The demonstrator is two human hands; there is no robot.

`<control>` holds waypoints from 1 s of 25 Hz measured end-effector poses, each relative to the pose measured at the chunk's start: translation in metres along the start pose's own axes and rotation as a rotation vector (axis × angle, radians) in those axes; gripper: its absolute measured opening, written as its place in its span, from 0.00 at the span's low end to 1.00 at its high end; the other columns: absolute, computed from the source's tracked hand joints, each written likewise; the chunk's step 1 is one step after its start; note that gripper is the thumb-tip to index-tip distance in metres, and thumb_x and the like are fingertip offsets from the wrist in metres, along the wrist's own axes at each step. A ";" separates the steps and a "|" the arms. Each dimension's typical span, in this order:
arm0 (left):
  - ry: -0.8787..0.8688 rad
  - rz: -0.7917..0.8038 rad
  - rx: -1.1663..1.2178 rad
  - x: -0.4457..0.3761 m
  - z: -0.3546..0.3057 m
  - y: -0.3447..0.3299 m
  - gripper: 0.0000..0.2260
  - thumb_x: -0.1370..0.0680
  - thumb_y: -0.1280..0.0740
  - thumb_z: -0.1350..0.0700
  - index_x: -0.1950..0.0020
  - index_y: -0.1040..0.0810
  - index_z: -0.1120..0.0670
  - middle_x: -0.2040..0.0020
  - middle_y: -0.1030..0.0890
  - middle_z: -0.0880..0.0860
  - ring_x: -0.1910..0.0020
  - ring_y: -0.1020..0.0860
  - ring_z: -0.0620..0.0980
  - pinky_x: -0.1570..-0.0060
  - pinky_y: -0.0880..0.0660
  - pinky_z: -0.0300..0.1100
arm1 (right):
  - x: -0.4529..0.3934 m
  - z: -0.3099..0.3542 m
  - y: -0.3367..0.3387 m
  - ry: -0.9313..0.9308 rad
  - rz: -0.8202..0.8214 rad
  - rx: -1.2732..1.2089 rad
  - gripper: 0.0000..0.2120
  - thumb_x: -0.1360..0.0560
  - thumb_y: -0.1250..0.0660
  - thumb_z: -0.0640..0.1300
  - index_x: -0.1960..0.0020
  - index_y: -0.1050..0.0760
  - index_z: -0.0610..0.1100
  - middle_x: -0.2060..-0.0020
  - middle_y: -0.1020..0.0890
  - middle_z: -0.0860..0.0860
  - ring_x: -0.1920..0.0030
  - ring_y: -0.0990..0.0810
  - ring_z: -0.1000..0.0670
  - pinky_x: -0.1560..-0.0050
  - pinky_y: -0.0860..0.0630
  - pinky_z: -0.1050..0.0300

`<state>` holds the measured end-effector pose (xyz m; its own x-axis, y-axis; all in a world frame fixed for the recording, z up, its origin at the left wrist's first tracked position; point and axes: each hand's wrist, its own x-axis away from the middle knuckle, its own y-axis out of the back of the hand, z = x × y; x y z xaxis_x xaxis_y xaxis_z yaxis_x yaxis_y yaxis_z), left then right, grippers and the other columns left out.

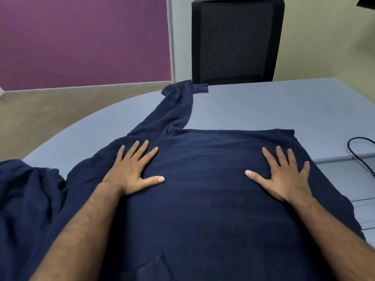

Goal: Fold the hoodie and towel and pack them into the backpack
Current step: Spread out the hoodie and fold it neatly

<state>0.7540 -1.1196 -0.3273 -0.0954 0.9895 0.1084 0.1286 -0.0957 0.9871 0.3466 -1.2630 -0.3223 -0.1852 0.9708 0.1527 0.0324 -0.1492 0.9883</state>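
A navy-blue hoodie [203, 179] lies spread over the near part of a pale blue-grey table [263, 104], its body flattened into a broad panel whose far edge runs straight across the tabletop. The cloth is a soft, matte knit, mostly smooth across the middle, with a faint crease near the bottom of the view. One sleeve [174, 110] stretches away from the left far corner of the body toward the table's far edge, where its cuff end lies bent to the right, just in front of a black mesh-backed office chair [236, 41]. To the left, more of the same dark fabric [26, 195] bunches in loose folds (whether it is the other sleeve or the hood cannot be told). No brand mark, label or readable writing shows anywhere on the garment.

The left hand [132, 171] rests palm-down on the hoodie's left side, fingers straight and fanned, thumb stretched toward the middle. The right hand [284, 175] lies flat on the right side in the same manner, fingers spread and thumb pointing inward; neither hand grasps any cloth. Both forearms are bare.

A dark cable [354, 148] loops on the table at the right edge. Beyond the table's curved left rim are a wood-toned floor [50, 110] and a purple wall panel [81, 37].
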 end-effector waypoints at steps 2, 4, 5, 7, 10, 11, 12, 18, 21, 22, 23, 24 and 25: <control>-0.060 -0.094 0.054 0.003 0.003 -0.001 0.40 0.28 0.54 0.22 0.21 0.41 0.41 0.19 0.45 0.47 0.20 0.50 0.47 0.22 0.58 0.55 | 0.000 0.000 0.001 -0.011 0.003 0.003 0.53 0.41 0.64 0.86 0.22 0.60 0.62 0.20 0.58 0.53 0.21 0.64 0.47 0.26 0.59 0.31; -0.041 -0.179 -0.003 0.012 0.013 -0.001 0.38 0.25 0.56 0.26 0.25 0.31 0.46 0.23 0.33 0.48 0.23 0.39 0.49 0.23 0.49 0.53 | -0.001 0.002 0.001 -0.011 0.009 0.007 0.53 0.41 0.64 0.86 0.21 0.60 0.62 0.20 0.58 0.53 0.21 0.64 0.47 0.26 0.59 0.31; -0.001 -0.192 -0.056 0.017 0.020 0.000 0.38 0.24 0.58 0.26 0.25 0.31 0.45 0.24 0.32 0.47 0.24 0.37 0.50 0.23 0.47 0.53 | 0.000 0.002 0.001 -0.011 0.009 0.007 0.53 0.40 0.64 0.86 0.21 0.60 0.62 0.20 0.58 0.53 0.21 0.64 0.47 0.26 0.59 0.31; 0.099 -0.147 -0.105 0.028 0.036 0.003 0.37 0.26 0.59 0.25 0.22 0.39 0.39 0.21 0.41 0.44 0.21 0.43 0.49 0.23 0.52 0.55 | 0.000 0.003 0.002 -0.008 0.015 -0.004 0.53 0.40 0.64 0.86 0.21 0.60 0.62 0.20 0.58 0.53 0.21 0.64 0.47 0.26 0.59 0.30; 0.154 0.021 -0.025 0.039 0.060 0.006 0.37 0.30 0.59 0.20 0.22 0.54 0.31 0.20 0.58 0.41 0.21 0.59 0.43 0.23 0.61 0.55 | 0.000 0.002 0.003 -0.002 0.014 -0.020 0.53 0.41 0.64 0.86 0.21 0.60 0.62 0.20 0.58 0.53 0.21 0.64 0.47 0.26 0.59 0.30; 0.143 0.054 -0.007 0.041 0.065 0.006 0.38 0.31 0.58 0.20 0.23 0.56 0.30 0.21 0.60 0.40 0.21 0.61 0.41 0.23 0.62 0.55 | 0.000 0.002 0.003 -0.003 0.010 -0.026 0.53 0.41 0.64 0.86 0.21 0.60 0.62 0.20 0.58 0.53 0.21 0.64 0.47 0.26 0.59 0.30; 0.135 0.066 0.004 0.041 0.067 0.005 0.38 0.31 0.57 0.20 0.23 0.54 0.30 0.21 0.59 0.39 0.21 0.60 0.41 0.23 0.63 0.55 | 0.000 0.002 0.003 -0.003 0.012 -0.026 0.53 0.41 0.63 0.87 0.21 0.60 0.62 0.20 0.58 0.53 0.21 0.64 0.47 0.26 0.59 0.30; 0.126 -0.330 -0.175 -0.007 0.047 0.016 0.22 0.23 0.50 0.37 0.46 0.24 0.48 0.46 0.20 0.52 0.44 0.25 0.58 0.39 0.35 0.57 | -0.023 0.001 0.017 -0.049 -0.119 -0.119 0.38 0.32 0.56 0.82 0.37 0.29 0.59 0.32 0.30 0.49 0.29 0.37 0.41 0.30 0.49 0.30; -0.124 -0.217 -0.074 -0.036 0.034 0.019 0.25 0.28 0.46 0.44 0.32 0.27 0.48 0.34 0.24 0.53 0.35 0.27 0.58 0.37 0.32 0.55 | -0.052 0.000 0.014 0.055 -0.392 -0.161 0.31 0.25 0.53 0.72 0.51 0.24 0.48 0.46 0.23 0.44 0.41 0.27 0.37 0.36 0.33 0.37; -0.167 -0.150 -0.040 -0.045 0.030 0.016 0.28 0.27 0.46 0.43 0.28 0.29 0.45 0.29 0.27 0.54 0.31 0.30 0.58 0.33 0.33 0.55 | -0.058 -0.003 0.006 0.100 -0.405 -0.190 0.29 0.24 0.48 0.68 0.44 0.24 0.46 0.41 0.24 0.42 0.37 0.29 0.37 0.35 0.32 0.39; -0.169 -0.100 -0.032 -0.051 0.028 0.013 0.29 0.26 0.48 0.39 0.24 0.34 0.41 0.25 0.32 0.53 0.27 0.34 0.56 0.29 0.37 0.56 | -0.064 -0.006 0.000 0.113 -0.352 -0.195 0.29 0.23 0.46 0.66 0.34 0.27 0.46 0.32 0.28 0.41 0.30 0.33 0.37 0.30 0.35 0.40; -0.143 -0.066 -0.039 -0.056 0.027 0.009 0.31 0.25 0.50 0.33 0.22 0.39 0.37 0.22 0.37 0.52 0.23 0.39 0.55 0.26 0.42 0.56 | -0.069 -0.010 -0.003 0.114 -0.259 -0.146 0.31 0.22 0.47 0.65 0.26 0.34 0.49 0.26 0.35 0.42 0.25 0.40 0.38 0.26 0.41 0.40; -0.097 -0.037 -0.049 -0.061 0.027 0.005 0.33 0.26 0.53 0.27 0.22 0.44 0.34 0.20 0.42 0.51 0.21 0.45 0.53 0.24 0.48 0.56 | -0.072 -0.013 -0.003 0.101 -0.160 -0.074 0.33 0.22 0.51 0.67 0.22 0.42 0.52 0.22 0.41 0.44 0.23 0.45 0.39 0.24 0.46 0.40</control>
<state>0.7873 -1.1770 -0.3327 -0.0026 0.9981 0.0617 0.0777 -0.0613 0.9951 0.3467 -1.3351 -0.3361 -0.2798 0.9600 -0.0103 -0.0764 -0.0115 0.9970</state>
